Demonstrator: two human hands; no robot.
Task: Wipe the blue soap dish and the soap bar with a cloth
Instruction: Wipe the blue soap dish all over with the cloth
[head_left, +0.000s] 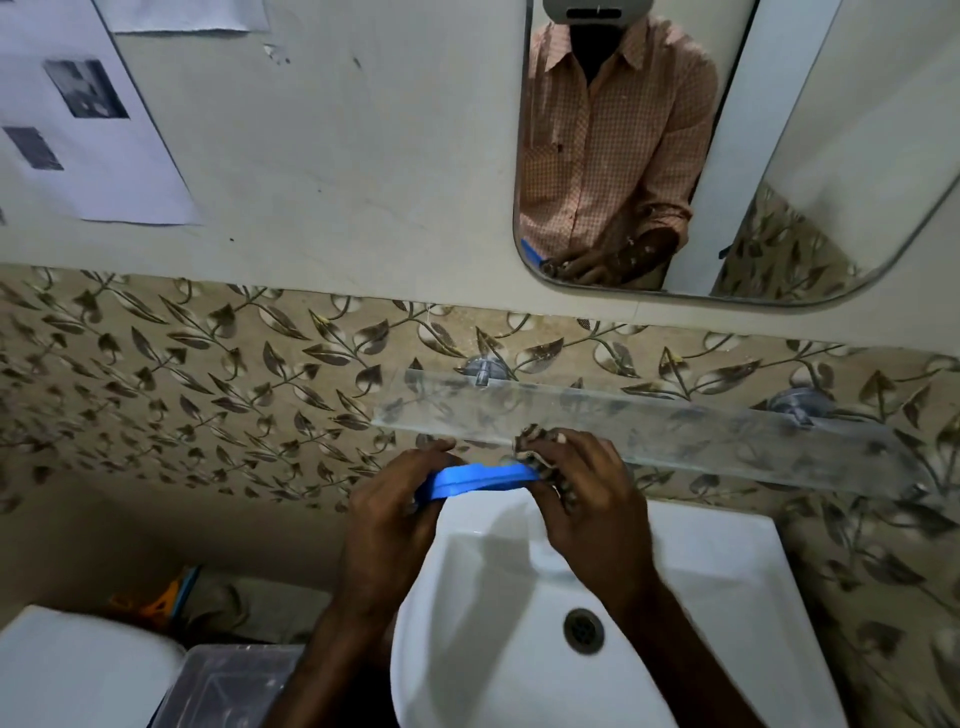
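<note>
A: Is any text, label, brand or number legible in the head view?

B: None. The paper sheets taped to the wall at upper left carry dark printed blocks, but they are too blurred to read as words.

A: And the blue soap dish?

B: No marking can be made out on its visible surface.

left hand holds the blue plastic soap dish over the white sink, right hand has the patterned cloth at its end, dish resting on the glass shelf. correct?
One thing is off: the blue plastic soap dish is not resting on the clear glass shelf. The head view shows it held up in front of the shelf, above the white ceramic sink, between the left hand and the right hand with the patterned cloth.
</note>
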